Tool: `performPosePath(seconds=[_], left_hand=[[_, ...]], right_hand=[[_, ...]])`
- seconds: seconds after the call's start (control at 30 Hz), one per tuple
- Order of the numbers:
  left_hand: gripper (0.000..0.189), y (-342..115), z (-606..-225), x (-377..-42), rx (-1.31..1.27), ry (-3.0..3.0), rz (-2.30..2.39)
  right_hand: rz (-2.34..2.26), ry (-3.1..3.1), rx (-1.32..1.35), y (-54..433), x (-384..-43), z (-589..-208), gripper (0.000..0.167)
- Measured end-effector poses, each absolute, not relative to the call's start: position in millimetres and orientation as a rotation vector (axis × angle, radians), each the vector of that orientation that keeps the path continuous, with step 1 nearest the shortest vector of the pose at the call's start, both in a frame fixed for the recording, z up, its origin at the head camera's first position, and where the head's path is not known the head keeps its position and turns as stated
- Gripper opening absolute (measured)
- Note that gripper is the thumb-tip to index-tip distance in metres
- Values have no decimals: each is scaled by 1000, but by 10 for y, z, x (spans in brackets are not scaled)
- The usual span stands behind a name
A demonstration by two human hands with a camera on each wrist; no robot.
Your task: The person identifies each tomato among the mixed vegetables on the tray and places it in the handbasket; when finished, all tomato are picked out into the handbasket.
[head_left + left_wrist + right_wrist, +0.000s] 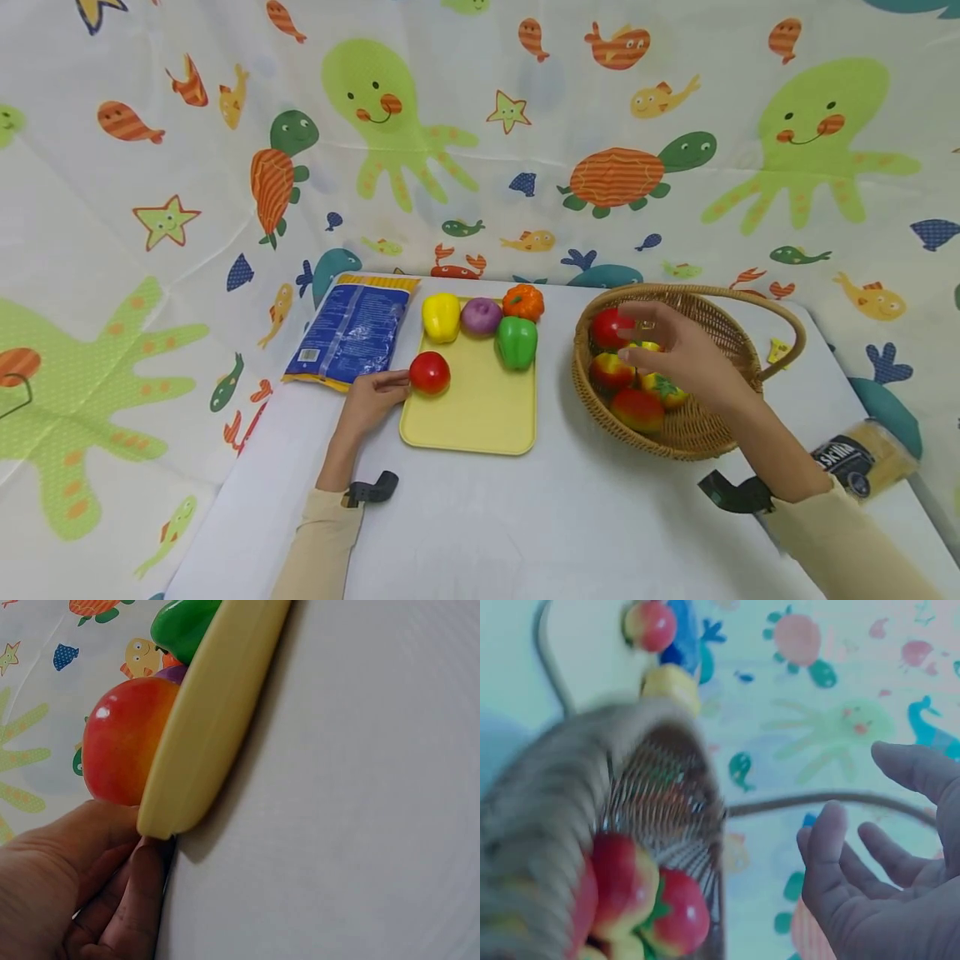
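Observation:
In the head view, my left hand (372, 398) is at the left edge of a yellow tray (472, 425). The left wrist view shows the thumb on the tray's rim and the fingers under it, pinching the edge. Just beside the thumb, a round red fruit (430, 373) sits on the tray. A yellow pepper (441, 317), a purple onion (481, 317), a small orange pumpkin (523, 302) and a green pepper (517, 342) lie along its far end. Over a wicker basket (600, 417) hovers my right hand (678, 354), fingers loosely bent and holding nothing. Several red and yellow fruits (622, 889) fill the basket's left part.
A blue and yellow packet (352, 325) lies left of the tray. The basket's handle (780, 321) arches along its far and right side. At the right, a clear packet with a dark label (862, 458) lies near the right forearm. A patterned cloth (480, 183) hangs behind the table.

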State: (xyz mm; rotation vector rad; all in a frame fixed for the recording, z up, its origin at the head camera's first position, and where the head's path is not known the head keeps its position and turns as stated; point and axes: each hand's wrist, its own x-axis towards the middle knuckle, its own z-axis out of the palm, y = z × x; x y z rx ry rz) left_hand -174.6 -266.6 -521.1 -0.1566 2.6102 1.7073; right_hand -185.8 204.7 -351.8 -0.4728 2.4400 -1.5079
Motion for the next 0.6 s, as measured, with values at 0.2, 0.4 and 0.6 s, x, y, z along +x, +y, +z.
performPosePath(seconds=[0.2,0.4,0.6], left_hand=[[34,-2678,-5229,-1767,-156,2613,1707],[34,-2698,-5237,-1778,-164,2624,1694],[34,-2670,-5204,-1752,-173,2606,1700]], right_hand=[[-1614,2373,-478,1871,-1610,-3535,59],[-1608,2323,-603,1530,-1479,-3592,64],[-1575,2201,-630,1103,-1495,-3830,72]])
